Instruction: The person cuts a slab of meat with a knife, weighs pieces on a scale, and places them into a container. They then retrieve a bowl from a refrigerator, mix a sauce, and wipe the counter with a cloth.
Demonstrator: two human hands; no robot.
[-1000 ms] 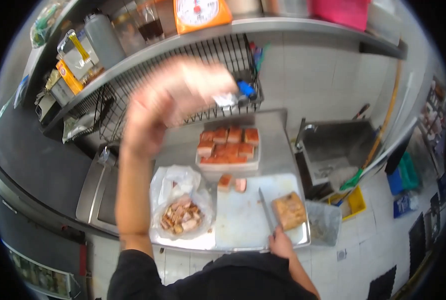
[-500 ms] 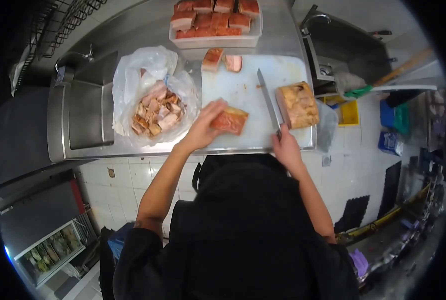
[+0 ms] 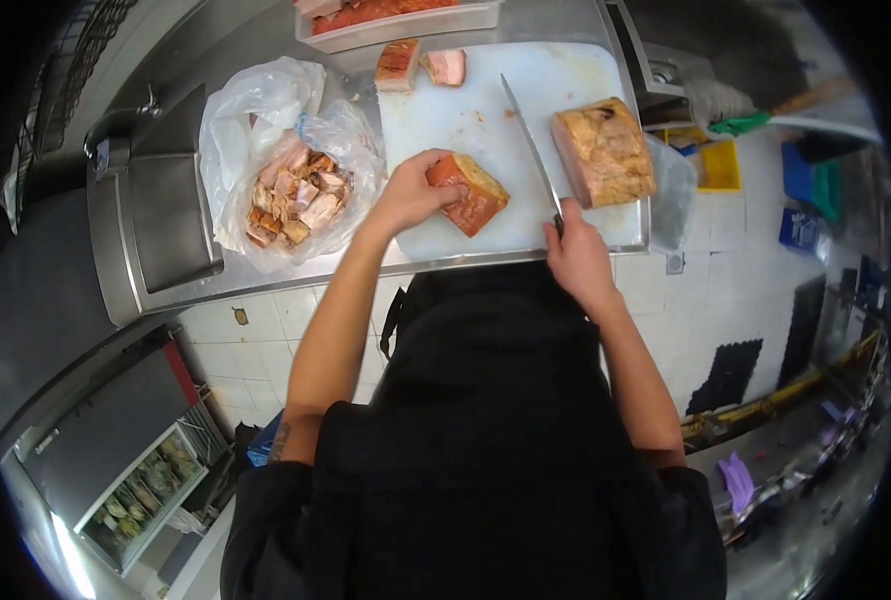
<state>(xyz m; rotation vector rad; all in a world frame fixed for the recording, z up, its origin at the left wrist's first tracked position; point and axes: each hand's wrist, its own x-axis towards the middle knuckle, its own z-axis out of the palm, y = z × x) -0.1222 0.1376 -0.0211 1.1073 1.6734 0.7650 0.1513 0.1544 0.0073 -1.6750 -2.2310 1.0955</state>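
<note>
My left hand (image 3: 416, 193) grips a reddish-brown block of cooked pork (image 3: 474, 203), thumb across its top, near the front of the white cutting board (image 3: 456, 130). My right hand (image 3: 579, 250) is wrapped round the dark handle of a long knife (image 3: 532, 138). Its blade lies over the board, pointing away from me, between the held block and a large golden-brown slab of meat (image 3: 603, 152). Toward the board's far left corner are a browned piece of pork (image 3: 398, 66) and a smaller pink slice (image 3: 448, 67).
A clear plastic bag (image 3: 351, 150) holds chopped meat pieces (image 3: 301, 195) left of the board. Behind stands a white tub (image 3: 401, 27) of meat blocks. A steel sink (image 3: 171, 220) is at the left, a yellow bin (image 3: 718, 165) at the right.
The camera view has shifted, so the counter sits higher in the picture. My left hand has turned the pork block, its thumb now over the top. The knife stays in my right hand.
</note>
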